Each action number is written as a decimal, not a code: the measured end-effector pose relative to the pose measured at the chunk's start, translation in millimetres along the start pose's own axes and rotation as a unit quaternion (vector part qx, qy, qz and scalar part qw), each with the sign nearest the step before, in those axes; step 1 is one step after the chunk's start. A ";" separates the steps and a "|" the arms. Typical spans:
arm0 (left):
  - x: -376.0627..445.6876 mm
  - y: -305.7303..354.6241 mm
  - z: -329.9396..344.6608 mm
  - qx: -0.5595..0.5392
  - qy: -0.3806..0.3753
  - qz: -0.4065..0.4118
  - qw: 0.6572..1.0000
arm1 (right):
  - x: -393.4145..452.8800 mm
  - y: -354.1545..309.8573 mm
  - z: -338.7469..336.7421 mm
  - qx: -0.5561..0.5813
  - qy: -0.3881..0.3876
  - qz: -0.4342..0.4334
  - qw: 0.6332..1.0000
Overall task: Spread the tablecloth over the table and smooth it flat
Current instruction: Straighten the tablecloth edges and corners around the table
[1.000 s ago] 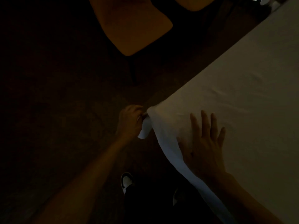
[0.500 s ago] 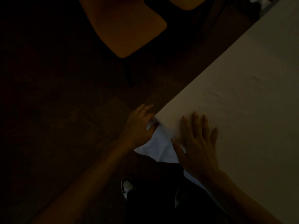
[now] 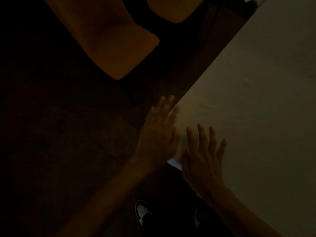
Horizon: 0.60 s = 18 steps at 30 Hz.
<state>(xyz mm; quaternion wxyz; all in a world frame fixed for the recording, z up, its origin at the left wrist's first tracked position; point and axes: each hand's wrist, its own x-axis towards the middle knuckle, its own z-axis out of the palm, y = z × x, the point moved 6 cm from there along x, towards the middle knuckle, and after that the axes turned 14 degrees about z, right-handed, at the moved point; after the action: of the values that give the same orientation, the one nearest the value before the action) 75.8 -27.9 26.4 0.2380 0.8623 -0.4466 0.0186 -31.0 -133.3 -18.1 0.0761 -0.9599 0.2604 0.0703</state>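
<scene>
Since a second ago, my left hand point(image 3: 159, 132) has let go of the pinched corner flap and now lies open, fingers stretched and blurred with motion, along the overhanging side of the white tablecloth point(image 3: 256, 103) at the table's near corner. My right hand point(image 3: 203, 158) has stayed flat on top of the cloth just beside it, fingers spread wide, holding nothing.

Both hands are empty and pressing rather than gripping. I judge the cloth is already spread and I am smoothing the corner. A small bright tip of fabric point(image 3: 174, 162) shows below and between my wrists, hanging off the edge. A few faint ripples remain farther up the cloth, so the next move likely calls for sweeping the palms outward along the edge and across the top to flatten them.

My view is very dim. The cloth covers everything I can see of the table, running up toward the right. On the dark floor point(image 3: 59, 134) to the left stand two orange chairs point(image 3: 111, 40). My white-toed shoe point(image 3: 141, 210) shows below.
</scene>
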 end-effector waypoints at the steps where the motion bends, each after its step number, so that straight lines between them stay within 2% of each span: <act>1: 6.2 11.3 15.1 0.002 -0.036 0.037 0.999 | 2.1 5.3 1.1 0.000 0.005 0.013 1.000; 2: 8.6 15.3 30.6 0.005 -0.069 0.042 0.997 | 4.1 10.0 4.6 -0.005 0.003 0.026 1.000; 5: 1.5 -3.0 64.8 0.018 -0.125 -0.040 0.991 | 8.7 17.8 17.6 0.005 -0.007 0.047 0.999; 8: -5.2 -19.2 71.9 0.067 -0.141 -0.044 0.987 | 9.6 17.9 20.0 0.014 0.005 0.045 0.999; 11: -9.4 -28.9 67.8 0.051 -0.143 -0.052 0.987 | 8.5 18.6 17.2 0.016 0.009 0.040 0.999; 13: -16.0 -35.2 64.5 0.033 -0.141 -0.088 0.986 | 8.2 19.7 16.1 0.023 0.002 0.040 0.999; 16: -23.2 -48.1 52.6 0.010 -0.105 -0.246 0.964 | 9.3 16.6 16.5 0.046 -0.011 0.043 0.998; 17: -18.5 -43.0 47.3 0.025 -0.082 -0.258 0.962 | 9.3 17.0 16.3 0.051 -0.013 0.047 0.998; 18: -9.1 -29.8 43.5 0.046 -0.065 -0.214 0.974 | 9.4 17.6 17.8 0.051 -0.016 0.048 0.997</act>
<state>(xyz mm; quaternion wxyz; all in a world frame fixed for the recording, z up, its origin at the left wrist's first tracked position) 85.6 -25.0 -26.1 0.1669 0.9472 -0.2651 -0.0679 -33.7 -149.7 -39.1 0.1258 -0.9400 0.3081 0.0753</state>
